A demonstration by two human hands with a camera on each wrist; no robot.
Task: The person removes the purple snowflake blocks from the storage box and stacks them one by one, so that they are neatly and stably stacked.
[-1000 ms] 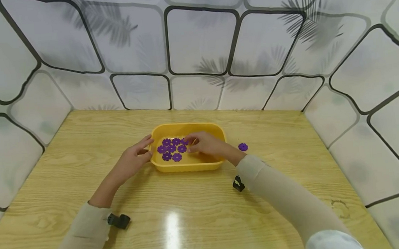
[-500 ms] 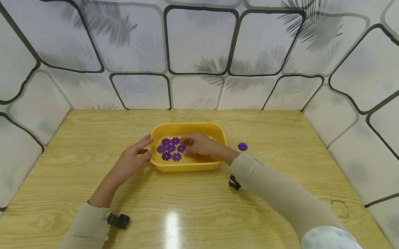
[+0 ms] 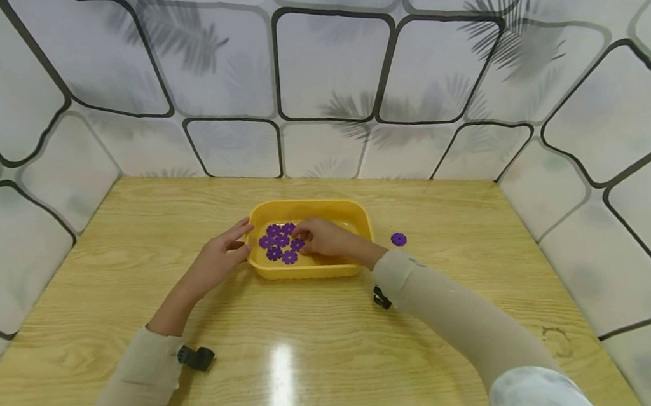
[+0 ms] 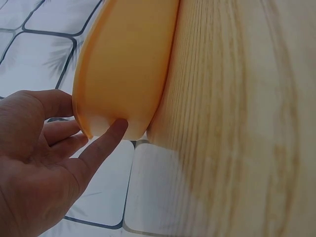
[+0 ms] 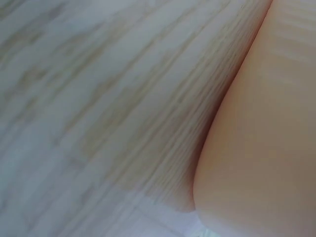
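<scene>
A yellow plastic basin (image 3: 310, 272) stands on the table, with several purple flower-shaped discs (image 3: 274, 253) lying toward its left side. My left hand (image 3: 215, 262) holds the basin's left end. In the left wrist view the thumb (image 4: 116, 129) presses the outer wall while the other fingers reach the rim. Inside the basin, my right hand (image 3: 328, 238) bends its fingers down at the discs' right edge. Its fingertips are among the discs, and whether they pinch one is hidden. The right wrist view shows only the basin's outer wall (image 5: 256, 138) and the table.
One more purple disc (image 3: 398, 239) lies on the table to the right of the basin, beyond the right forearm. A wood-grain table (image 3: 314, 357) runs back to a patterned wall covering (image 3: 331, 62), which also closes off both sides.
The right hand has shifted slightly left and down among the discs, and a disc near its fingertips is now covered. The left hand and basin have stayed in place.
</scene>
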